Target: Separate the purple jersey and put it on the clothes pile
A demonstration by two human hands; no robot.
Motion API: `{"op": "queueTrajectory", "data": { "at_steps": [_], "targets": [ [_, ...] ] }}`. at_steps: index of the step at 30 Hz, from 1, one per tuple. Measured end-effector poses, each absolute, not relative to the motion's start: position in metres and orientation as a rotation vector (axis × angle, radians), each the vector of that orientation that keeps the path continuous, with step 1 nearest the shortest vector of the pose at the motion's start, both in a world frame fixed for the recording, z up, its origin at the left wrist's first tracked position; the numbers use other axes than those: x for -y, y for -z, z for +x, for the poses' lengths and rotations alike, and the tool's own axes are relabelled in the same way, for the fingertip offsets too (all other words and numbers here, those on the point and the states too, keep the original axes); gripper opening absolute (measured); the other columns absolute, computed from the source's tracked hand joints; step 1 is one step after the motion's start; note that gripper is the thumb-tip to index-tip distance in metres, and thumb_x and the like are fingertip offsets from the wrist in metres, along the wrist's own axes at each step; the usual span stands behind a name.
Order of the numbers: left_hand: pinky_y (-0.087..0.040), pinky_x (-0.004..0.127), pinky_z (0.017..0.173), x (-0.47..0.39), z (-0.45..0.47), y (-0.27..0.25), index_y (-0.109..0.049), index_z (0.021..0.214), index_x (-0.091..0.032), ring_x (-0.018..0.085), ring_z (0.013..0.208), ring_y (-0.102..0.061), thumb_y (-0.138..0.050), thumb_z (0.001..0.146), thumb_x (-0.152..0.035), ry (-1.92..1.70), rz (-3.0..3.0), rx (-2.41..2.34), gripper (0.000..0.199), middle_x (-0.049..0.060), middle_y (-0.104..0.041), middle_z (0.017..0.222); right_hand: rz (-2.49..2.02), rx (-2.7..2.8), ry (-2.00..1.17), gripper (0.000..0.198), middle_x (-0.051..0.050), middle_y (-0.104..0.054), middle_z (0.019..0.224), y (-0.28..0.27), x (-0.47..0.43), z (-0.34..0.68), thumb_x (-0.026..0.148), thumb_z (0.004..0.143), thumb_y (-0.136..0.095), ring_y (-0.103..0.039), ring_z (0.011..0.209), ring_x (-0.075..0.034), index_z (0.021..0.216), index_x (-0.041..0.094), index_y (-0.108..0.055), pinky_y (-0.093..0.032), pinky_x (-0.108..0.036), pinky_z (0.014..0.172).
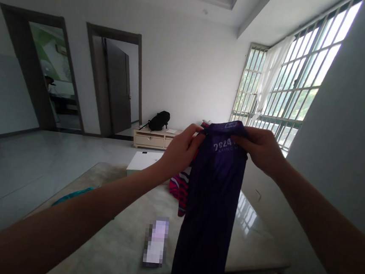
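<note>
A dark purple shirt (pixel 214 191) with white "2024" lettering hangs in a long narrow shape from both my hands, above the near part of the table. My left hand (pixel 186 146) pinches its top left corner by the collar. At the top right corner, my right hand (pixel 260 148) grips the fabric between thumb and fingers. Behind the shirt, partly hidden, is a red, navy and white striped cloth (pixel 178 185) over the table. The lower end of the shirt runs out of view at the bottom.
A marble-look table (pixel 122 238) carries a pixelated phone-like object (pixel 156 242), a white box (pixel 142 161) and a teal item (pixel 73 195) partly behind my left forearm. A black backpack (pixel 159 121) sits on a low cabinet (pixel 150 140) by the far wall. A barred window (pixel 302 79) is at right.
</note>
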State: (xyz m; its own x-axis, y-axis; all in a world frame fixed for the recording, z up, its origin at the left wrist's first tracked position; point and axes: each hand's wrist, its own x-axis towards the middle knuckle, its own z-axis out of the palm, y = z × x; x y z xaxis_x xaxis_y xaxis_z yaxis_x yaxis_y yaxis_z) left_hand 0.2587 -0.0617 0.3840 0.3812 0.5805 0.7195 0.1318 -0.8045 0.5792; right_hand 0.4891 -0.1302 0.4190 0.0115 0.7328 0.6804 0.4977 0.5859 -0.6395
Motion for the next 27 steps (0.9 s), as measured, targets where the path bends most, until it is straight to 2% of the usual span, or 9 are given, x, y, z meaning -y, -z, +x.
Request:
{"op": "queueTrajectory", "data": {
  "at_steps": [3,6,10,12,14,17,21,24,27],
  "targets": [
    [-0.036,0.022,0.055,0.08,0.247,-0.403,-0.061,0.115,-0.023,0.011,0.053,-0.052,-0.045,0.105,-0.045,-1.549,2.418,-0.664,0.029,-0.004,-0.064,0.066,-0.97,1.629,-0.111,0.02,-0.003,-0.072,0.081,-0.428,0.141,0.485,0.036,0.083,-0.077,-0.064,0.073,-0.016,0.097,0.023,-0.082,-0.054,-0.028,0.061],
    [-0.037,0.022,0.057,0.091,0.234,-0.411,-0.065,0.116,-0.023,0.012,0.056,-0.057,-0.046,0.106,-0.043,-1.647,2.769,-0.705,0.029,-0.002,-0.064,0.066,-0.963,1.645,-0.035,0.02,-0.003,-0.073,0.081,-0.43,0.152,0.482,0.037,0.083,-0.078,-0.067,0.078,-0.019,0.096,0.024,-0.083,-0.057,-0.031,0.065],
    [-0.047,0.023,0.068,0.096,0.217,-0.411,-0.066,0.122,-0.025,0.015,0.075,-0.069,-0.043,0.107,-0.042,-1.538,3.151,-0.643,0.033,0.002,-0.073,0.082,-0.975,1.672,-0.027,0.021,-0.004,-0.075,0.084,-0.425,0.168,0.476,0.038,0.084,-0.077,-0.069,0.077,-0.019,0.097,0.022,-0.082,-0.057,-0.03,0.064],
    [-0.051,0.025,0.077,0.099,0.211,-0.409,-0.065,0.124,-0.025,0.016,0.086,-0.072,-0.04,0.108,-0.04,-1.442,3.218,-0.578,0.034,0.003,-0.076,0.092,-1.003,1.679,-0.034,0.022,-0.004,-0.076,0.085,-0.424,0.177,0.473,0.038,0.084,-0.076,-0.068,0.072,-0.018,0.098,0.023,-0.082,-0.054,-0.027,0.059],
    [-0.052,0.025,0.08,0.106,0.206,-0.408,-0.066,0.124,-0.026,0.016,0.091,-0.072,-0.04,0.108,-0.04,-1.371,3.189,-0.517,0.033,0.003,-0.077,0.098,-1.04,1.706,-0.071,0.021,-0.004,-0.076,0.082,-0.425,0.186,0.47,0.039,0.084,-0.077,-0.066,0.068,-0.017,0.097,0.023,-0.082,-0.051,-0.026,0.054],
    [-0.05,0.023,0.071,0.117,0.202,-0.402,-0.067,0.12,-0.026,0.014,0.076,-0.069,-0.046,0.106,-0.042,-1.283,2.975,-0.563,0.03,0.001,-0.075,0.09,-1.099,1.777,-0.277,0.022,-0.003,-0.074,0.078,-0.425,0.193,0.468,0.042,0.083,-0.079,-0.065,0.065,-0.016,0.093,0.023,-0.082,-0.05,-0.025,0.052],
    [-0.041,0.021,0.056,0.113,0.208,-0.38,-0.069,0.111,-0.023,0.011,0.055,-0.055,-0.05,0.102,-0.047,-0.962,2.566,-0.662,0.032,-0.003,-0.066,0.068,-1.184,1.808,-0.718,0.023,-0.005,-0.075,0.081,-0.403,0.172,0.474,0.041,0.081,-0.08,-0.069,0.076,-0.021,0.093,0.021,-0.082,-0.057,-0.029,0.062],
    [-0.037,0.021,0.051,0.079,0.225,-0.348,-0.071,0.105,-0.019,0.011,0.053,-0.051,-0.05,0.101,-0.051,-0.708,2.388,-0.666,0.039,-0.002,-0.064,0.066,-1.268,1.826,-0.836,0.021,-0.003,-0.073,0.079,-0.362,0.13,0.489,0.037,0.082,-0.076,-0.067,0.072,-0.018,0.088,0.018,-0.08,-0.056,-0.027,0.062],
    [-0.041,0.024,0.057,0.021,0.253,-0.316,-0.073,0.096,-0.015,0.015,0.062,-0.058,-0.054,0.097,-0.045,-0.619,2.418,-0.745,0.035,0.003,-0.069,0.073,-1.398,1.78,-0.775,0.022,0.0,-0.065,0.063,-0.318,0.077,0.508,0.035,0.08,-0.074,-0.056,0.054,-0.012,0.08,0.013,-0.077,-0.047,-0.022,0.047]
  ]
}}
